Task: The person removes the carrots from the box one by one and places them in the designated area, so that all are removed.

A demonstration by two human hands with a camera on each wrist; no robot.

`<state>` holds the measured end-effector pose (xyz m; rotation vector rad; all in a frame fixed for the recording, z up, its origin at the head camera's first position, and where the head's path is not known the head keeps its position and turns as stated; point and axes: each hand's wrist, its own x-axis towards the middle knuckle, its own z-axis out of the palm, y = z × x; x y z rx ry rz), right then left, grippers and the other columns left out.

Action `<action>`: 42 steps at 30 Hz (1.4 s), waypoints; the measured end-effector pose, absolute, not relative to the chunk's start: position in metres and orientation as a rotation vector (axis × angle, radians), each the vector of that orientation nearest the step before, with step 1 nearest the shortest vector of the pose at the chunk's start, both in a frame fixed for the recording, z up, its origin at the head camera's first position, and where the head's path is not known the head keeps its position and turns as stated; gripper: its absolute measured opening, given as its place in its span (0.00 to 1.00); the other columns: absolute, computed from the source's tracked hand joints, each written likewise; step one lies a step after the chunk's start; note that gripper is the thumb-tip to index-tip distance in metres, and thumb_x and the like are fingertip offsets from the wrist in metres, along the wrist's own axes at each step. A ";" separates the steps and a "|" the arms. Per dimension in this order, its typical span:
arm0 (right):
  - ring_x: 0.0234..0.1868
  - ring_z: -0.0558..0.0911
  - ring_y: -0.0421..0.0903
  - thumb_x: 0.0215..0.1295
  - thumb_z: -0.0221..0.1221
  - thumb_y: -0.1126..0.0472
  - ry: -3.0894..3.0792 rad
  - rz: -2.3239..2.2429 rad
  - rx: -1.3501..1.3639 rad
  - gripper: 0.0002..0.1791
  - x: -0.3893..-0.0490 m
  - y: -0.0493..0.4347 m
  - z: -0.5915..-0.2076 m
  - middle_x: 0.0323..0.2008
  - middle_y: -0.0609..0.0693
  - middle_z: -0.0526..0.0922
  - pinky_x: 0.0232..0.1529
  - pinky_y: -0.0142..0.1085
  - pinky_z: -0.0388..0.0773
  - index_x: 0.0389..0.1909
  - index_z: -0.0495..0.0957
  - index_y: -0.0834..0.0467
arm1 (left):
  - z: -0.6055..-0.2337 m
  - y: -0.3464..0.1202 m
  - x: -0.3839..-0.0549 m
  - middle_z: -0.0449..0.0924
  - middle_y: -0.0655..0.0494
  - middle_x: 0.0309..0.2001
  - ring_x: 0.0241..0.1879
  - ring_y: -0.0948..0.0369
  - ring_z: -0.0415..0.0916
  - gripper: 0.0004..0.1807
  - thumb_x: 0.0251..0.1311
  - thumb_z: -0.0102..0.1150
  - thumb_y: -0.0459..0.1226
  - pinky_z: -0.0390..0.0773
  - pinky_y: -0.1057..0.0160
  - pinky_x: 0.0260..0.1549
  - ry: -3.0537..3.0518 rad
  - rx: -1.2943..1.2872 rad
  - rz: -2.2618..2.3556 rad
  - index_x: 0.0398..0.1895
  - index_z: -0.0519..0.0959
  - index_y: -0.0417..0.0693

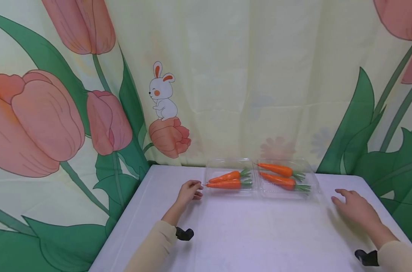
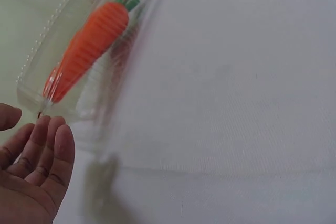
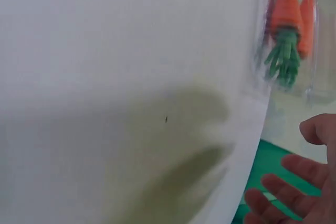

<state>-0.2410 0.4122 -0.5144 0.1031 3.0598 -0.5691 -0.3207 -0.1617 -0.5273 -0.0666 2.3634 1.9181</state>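
Two clear plastic boxes lie side by side at the far side of the table. The left box (image 1: pixel 227 163) holds two orange carrots (image 1: pixel 225 184) with green tops, pointing left. Two more carrots (image 1: pixel 277 181) lie in the right box (image 1: pixel 312 177). My left hand (image 1: pixel 189 192) is at the left box's left end, fingertips right by its edge. In the left wrist view those fingers (image 2: pixel 63 142) look loosely extended below a carrot (image 2: pixel 94 43). To the right of the right box, my right hand (image 1: pixel 357 207) hovers apart from it, fingers spread and holding nothing.
A white cloth covers the table (image 1: pixel 260 234). Close behind it hangs a curtain (image 1: pixel 219 75) printed with tulips and a rabbit. Black wrist mounts (image 1: pixel 184 234) sit at both sleeves.
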 end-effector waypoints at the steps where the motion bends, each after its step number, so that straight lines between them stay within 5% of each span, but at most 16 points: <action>1: 0.58 0.68 0.83 0.77 0.52 0.47 3.040 -0.595 0.105 0.34 -0.241 0.410 -0.514 0.59 0.84 0.68 0.52 0.76 0.69 0.64 0.67 0.76 | -0.527 -0.161 -0.321 0.83 0.31 0.50 0.30 0.61 0.83 0.18 0.77 0.52 0.37 0.88 0.61 0.34 2.361 -0.069 1.915 0.60 0.75 0.31; 9: 0.58 0.72 0.76 0.80 0.45 0.42 2.793 -0.867 0.223 0.39 -0.231 0.386 -0.514 0.59 0.79 0.73 0.56 0.67 0.75 0.63 0.67 0.79 | -0.533 -0.152 -0.329 0.82 0.29 0.50 0.30 0.61 0.84 0.19 0.72 0.56 0.32 0.89 0.57 0.38 2.314 -0.061 1.961 0.60 0.74 0.28; 16: 0.44 0.85 0.55 0.80 0.46 0.47 2.726 -1.061 0.229 0.34 -0.224 0.364 -0.515 0.49 0.69 0.83 0.49 0.54 0.82 0.63 0.69 0.78 | -0.537 -0.148 -0.333 0.83 0.32 0.48 0.31 0.61 0.83 0.20 0.70 0.57 0.32 0.88 0.57 0.40 2.310 -0.099 1.953 0.61 0.73 0.29; 32: 0.44 0.87 0.50 0.80 0.47 0.53 2.547 -1.272 0.234 0.29 -0.219 0.326 -0.521 0.51 0.68 0.84 0.49 0.46 0.86 0.64 0.70 0.76 | -0.534 -0.153 -0.329 0.84 0.33 0.45 0.28 0.62 0.77 0.24 0.69 0.59 0.30 0.81 0.66 0.32 2.412 -0.040 1.865 0.68 0.73 0.35; 42: 0.44 0.87 0.51 0.82 0.45 0.54 2.525 -1.309 0.196 0.28 -0.214 0.315 -0.519 0.51 0.68 0.84 0.41 0.37 0.82 0.64 0.70 0.76 | -0.534 -0.163 -0.320 0.84 0.40 0.44 0.30 0.61 0.76 0.24 0.70 0.60 0.32 0.83 0.64 0.36 2.444 -0.062 1.783 0.68 0.74 0.38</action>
